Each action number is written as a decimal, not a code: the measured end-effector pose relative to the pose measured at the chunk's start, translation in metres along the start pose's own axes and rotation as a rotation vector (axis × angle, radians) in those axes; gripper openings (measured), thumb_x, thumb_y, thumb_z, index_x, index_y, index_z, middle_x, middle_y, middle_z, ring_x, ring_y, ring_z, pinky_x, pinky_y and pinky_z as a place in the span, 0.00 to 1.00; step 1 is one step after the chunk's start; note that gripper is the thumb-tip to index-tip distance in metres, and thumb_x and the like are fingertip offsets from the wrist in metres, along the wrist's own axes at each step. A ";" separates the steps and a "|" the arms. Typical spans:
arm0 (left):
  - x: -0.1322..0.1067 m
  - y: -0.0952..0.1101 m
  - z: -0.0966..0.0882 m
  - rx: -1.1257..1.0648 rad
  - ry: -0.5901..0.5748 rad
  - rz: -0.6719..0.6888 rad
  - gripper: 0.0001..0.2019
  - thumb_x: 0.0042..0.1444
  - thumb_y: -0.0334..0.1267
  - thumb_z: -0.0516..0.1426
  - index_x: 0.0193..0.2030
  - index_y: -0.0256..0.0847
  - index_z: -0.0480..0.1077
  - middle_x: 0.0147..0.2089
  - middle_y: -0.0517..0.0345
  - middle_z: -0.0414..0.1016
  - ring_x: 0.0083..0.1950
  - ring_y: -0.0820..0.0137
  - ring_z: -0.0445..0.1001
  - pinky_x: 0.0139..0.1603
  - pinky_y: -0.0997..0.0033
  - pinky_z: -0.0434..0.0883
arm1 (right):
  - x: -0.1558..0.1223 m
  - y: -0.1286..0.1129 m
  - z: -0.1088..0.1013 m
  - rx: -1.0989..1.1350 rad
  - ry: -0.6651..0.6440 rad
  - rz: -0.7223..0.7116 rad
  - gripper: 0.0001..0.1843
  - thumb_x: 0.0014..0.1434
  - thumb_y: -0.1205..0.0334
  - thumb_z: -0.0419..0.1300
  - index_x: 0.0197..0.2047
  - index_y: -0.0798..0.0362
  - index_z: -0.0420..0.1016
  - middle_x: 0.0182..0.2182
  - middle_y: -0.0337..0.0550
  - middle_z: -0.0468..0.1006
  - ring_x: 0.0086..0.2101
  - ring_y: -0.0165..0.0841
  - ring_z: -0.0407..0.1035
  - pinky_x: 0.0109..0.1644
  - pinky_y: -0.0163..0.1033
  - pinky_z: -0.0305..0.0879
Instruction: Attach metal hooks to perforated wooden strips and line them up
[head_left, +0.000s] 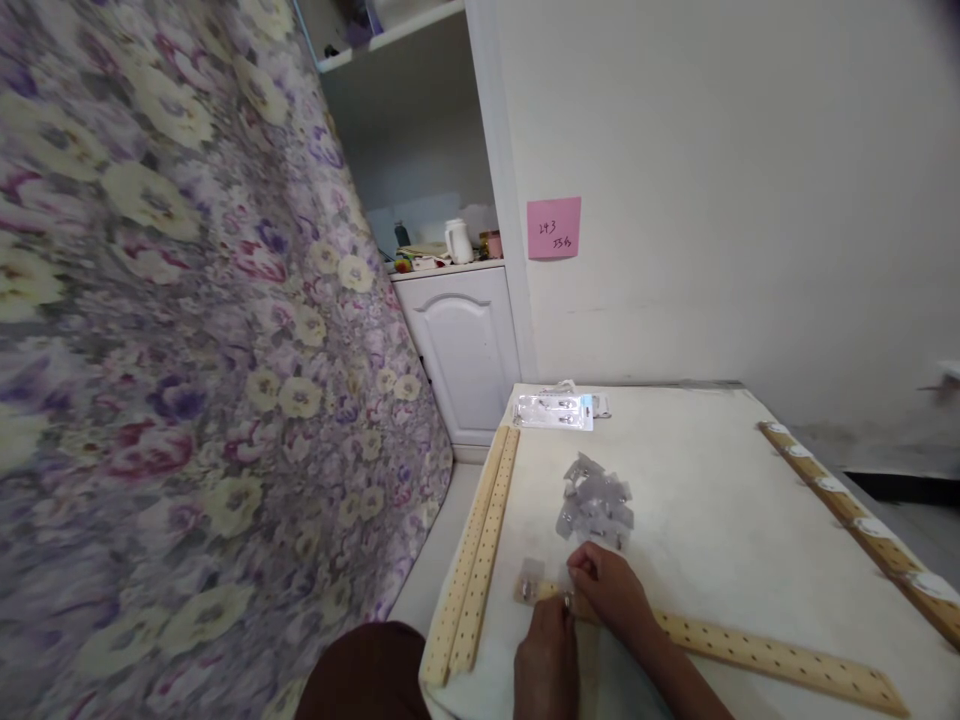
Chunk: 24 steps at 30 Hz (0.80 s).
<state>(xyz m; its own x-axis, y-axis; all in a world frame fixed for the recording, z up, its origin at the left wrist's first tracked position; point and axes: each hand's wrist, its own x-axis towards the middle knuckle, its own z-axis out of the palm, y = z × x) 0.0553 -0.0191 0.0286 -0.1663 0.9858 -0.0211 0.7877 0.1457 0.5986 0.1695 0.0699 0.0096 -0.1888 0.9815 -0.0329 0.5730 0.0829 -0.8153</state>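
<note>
Both my hands meet at the left end of a perforated wooden strip (765, 657) that lies across the near part of the white table (720, 480). My right hand (611, 590) is closed in a pinch over the strip's end, where a small clear hook piece (531, 580) sits. My left hand (546, 660) is curled just below it, fingers pressed to the same spot. A pile of clear plastic hooks (596, 503) lies just beyond my hands.
Two more perforated strips (480, 550) lie along the table's left edge, another with white pads (862, 525) along the right. A blister pack (556, 411) is at the far edge. A floral cloth (187, 350) hangs left. A pink note (553, 228) is on the wall.
</note>
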 end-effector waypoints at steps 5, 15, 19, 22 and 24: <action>0.000 0.000 0.000 -0.024 0.034 -0.001 0.16 0.62 0.40 0.42 0.43 0.42 0.70 0.43 0.50 0.76 0.43 0.66 0.75 0.43 0.73 0.67 | 0.001 -0.001 0.000 0.015 -0.011 0.001 0.07 0.50 0.63 0.53 0.29 0.49 0.72 0.27 0.36 0.77 0.31 0.31 0.70 0.36 0.33 0.59; 0.005 -0.008 0.008 0.015 -0.021 -0.008 0.19 0.62 0.39 0.39 0.47 0.41 0.68 0.47 0.48 0.74 0.47 0.63 0.75 0.46 0.68 0.67 | 0.001 -0.002 -0.001 -0.002 0.002 -0.002 0.06 0.50 0.63 0.53 0.28 0.49 0.71 0.28 0.37 0.78 0.32 0.31 0.70 0.37 0.34 0.59; 0.007 -0.012 0.012 0.050 -0.029 0.006 0.18 0.63 0.38 0.39 0.48 0.40 0.67 0.47 0.47 0.74 0.47 0.63 0.75 0.45 0.69 0.67 | 0.001 0.000 -0.001 0.012 -0.010 -0.018 0.06 0.50 0.63 0.53 0.29 0.49 0.71 0.27 0.37 0.78 0.32 0.31 0.71 0.37 0.34 0.60; 0.007 -0.012 0.012 0.048 -0.027 0.008 0.18 0.63 0.37 0.39 0.48 0.40 0.67 0.47 0.47 0.74 0.47 0.63 0.75 0.45 0.69 0.67 | -0.001 0.000 -0.001 0.017 -0.024 -0.025 0.07 0.50 0.61 0.54 0.31 0.50 0.72 0.28 0.37 0.78 0.32 0.31 0.71 0.37 0.34 0.60; 0.007 -0.010 0.010 0.048 -0.029 -0.006 0.18 0.63 0.37 0.40 0.47 0.40 0.68 0.47 0.47 0.74 0.47 0.63 0.75 0.44 0.70 0.67 | -0.001 0.000 0.000 0.016 -0.027 -0.019 0.07 0.49 0.59 0.55 0.32 0.50 0.72 0.28 0.37 0.78 0.31 0.31 0.71 0.36 0.34 0.60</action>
<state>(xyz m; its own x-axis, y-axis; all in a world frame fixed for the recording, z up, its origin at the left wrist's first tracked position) 0.0524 -0.0132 0.0141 -0.1545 0.9868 -0.0486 0.8142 0.1550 0.5594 0.1704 0.0685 0.0095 -0.2210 0.9747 -0.0323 0.5559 0.0987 -0.8254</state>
